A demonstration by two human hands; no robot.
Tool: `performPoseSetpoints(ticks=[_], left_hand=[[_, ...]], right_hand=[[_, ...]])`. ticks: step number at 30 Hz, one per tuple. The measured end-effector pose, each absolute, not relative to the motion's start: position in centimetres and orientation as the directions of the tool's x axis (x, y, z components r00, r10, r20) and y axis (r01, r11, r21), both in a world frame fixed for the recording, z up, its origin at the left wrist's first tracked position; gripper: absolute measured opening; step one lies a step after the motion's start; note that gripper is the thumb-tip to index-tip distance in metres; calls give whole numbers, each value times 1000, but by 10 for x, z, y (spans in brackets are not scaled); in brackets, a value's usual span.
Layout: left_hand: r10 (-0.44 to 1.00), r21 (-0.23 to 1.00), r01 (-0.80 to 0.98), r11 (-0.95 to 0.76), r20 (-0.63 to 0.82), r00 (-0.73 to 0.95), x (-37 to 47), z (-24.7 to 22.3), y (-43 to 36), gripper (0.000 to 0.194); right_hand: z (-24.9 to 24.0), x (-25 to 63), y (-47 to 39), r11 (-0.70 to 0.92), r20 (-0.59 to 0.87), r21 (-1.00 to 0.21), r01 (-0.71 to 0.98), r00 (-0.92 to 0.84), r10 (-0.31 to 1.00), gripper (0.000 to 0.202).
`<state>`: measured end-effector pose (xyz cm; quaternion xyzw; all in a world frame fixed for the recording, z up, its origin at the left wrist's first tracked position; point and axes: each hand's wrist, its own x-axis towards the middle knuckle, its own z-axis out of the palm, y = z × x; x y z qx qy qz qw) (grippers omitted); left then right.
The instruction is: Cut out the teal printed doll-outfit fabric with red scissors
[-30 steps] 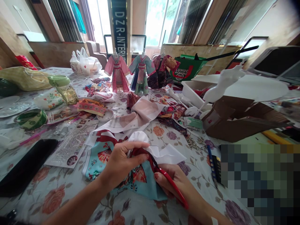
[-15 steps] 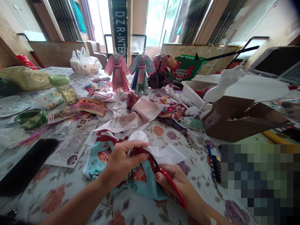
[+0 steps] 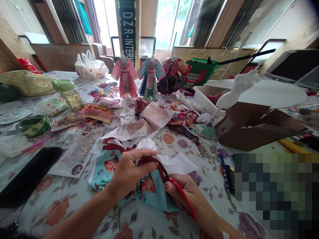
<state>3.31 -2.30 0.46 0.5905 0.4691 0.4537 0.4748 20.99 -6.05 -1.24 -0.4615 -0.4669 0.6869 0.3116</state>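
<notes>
My left hand (image 3: 132, 171) pinches the dark red edge of a patterned fabric (image 3: 106, 166), light blue with red fans, between thumb and fingers. In my right hand (image 3: 185, 192) are red-handled scissors (image 3: 183, 196), their dark blades lying along the fabric's red and white border just right of my left fingertips. The fabric hangs below both hands onto the flowered tablecloth (image 3: 57, 210). A white piece of cloth (image 3: 180, 163) spreads out behind the blades. Beyond it, a pale sheer fabric (image 3: 156, 116) lies crumpled.
Three small dressed forms, one in a pink robe (image 3: 124, 76), stand at the back. A black case (image 3: 30, 177) and a bead sheet (image 3: 74, 156) lie left. At right are a blue pen (image 3: 224, 171), an open cardboard box (image 3: 239, 129) and a white mannequin (image 3: 236, 88).
The scissor handles in my right hand have shifted very slightly up and left. My left hand has stayed in place on the fabric.
</notes>
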Motion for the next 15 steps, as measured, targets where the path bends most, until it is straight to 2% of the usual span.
performPoseSetpoints(ticks=[15], left_hand=[[982,983,139,-123,100,163,33,4,-22,21]], right_hand=[[-16,215,-58,-267,-280,-960,89,-385,880,56]])
